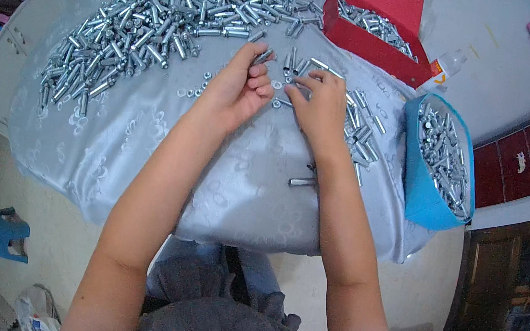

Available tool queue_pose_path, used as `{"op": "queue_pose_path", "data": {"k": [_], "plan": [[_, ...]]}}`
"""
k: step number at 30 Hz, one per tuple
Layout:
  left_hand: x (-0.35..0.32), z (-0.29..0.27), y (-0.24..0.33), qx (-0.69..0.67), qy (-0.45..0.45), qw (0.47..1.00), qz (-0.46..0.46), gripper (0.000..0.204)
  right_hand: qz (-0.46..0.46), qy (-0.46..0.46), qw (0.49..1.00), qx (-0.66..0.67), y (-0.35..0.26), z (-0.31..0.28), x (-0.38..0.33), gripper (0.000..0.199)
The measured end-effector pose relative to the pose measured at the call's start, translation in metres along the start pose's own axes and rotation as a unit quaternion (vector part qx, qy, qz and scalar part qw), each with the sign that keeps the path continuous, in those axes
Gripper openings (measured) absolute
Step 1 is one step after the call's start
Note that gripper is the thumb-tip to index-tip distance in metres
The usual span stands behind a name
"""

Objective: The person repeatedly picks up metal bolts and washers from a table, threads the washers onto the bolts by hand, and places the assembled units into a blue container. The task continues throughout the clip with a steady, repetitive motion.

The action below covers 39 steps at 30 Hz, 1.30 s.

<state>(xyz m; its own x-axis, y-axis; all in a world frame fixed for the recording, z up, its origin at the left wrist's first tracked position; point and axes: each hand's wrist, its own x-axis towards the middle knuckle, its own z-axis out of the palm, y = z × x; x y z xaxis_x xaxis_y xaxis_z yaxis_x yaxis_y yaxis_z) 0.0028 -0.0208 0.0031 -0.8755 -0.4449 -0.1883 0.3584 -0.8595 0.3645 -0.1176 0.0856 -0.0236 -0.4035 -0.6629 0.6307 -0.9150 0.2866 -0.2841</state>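
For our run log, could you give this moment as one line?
left hand: holds metal sleeve | right hand: on small nuts | cloth-covered table

Both forearms extended, left hand [239,85] and right hand [319,105] close together (fingers curled)

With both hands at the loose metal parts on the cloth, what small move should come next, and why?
Probably the right hand should pick up the small nut lying between the hands and bring it to the bolt pinched in the left hand. The right fingertips already rest among the loose pieces, and the nut lies close beside them.
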Motion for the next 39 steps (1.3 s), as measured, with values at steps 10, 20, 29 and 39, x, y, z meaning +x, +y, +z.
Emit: {"op": "queue_pose_path", "data": {"k": [10,20,29,39], "plan": [[0.003,-0.001,0.0,0.027,0.023,0.999,-0.001,0.014,0.022,-0.017,0.996,0.085,0.003,0.004,0.006,0.02],[-0.001,0.007,-0.013,0.194,0.067,0.979,0.022,0.012,0.191,-0.097,0.814,0.539,-0.017,-0.018,0.019,0.016],[-0.01,0.013,-0.011,0.258,0.029,0.965,0.047,0.014,0.241,-0.112,0.78,0.566,-0.023,-0.03,0.017,0.016],[-0.014,0.018,-0.012,0.232,0.038,0.972,0.021,0.015,0.164,-0.054,0.862,0.476,-0.028,-0.027,0.013,0.016]]}}
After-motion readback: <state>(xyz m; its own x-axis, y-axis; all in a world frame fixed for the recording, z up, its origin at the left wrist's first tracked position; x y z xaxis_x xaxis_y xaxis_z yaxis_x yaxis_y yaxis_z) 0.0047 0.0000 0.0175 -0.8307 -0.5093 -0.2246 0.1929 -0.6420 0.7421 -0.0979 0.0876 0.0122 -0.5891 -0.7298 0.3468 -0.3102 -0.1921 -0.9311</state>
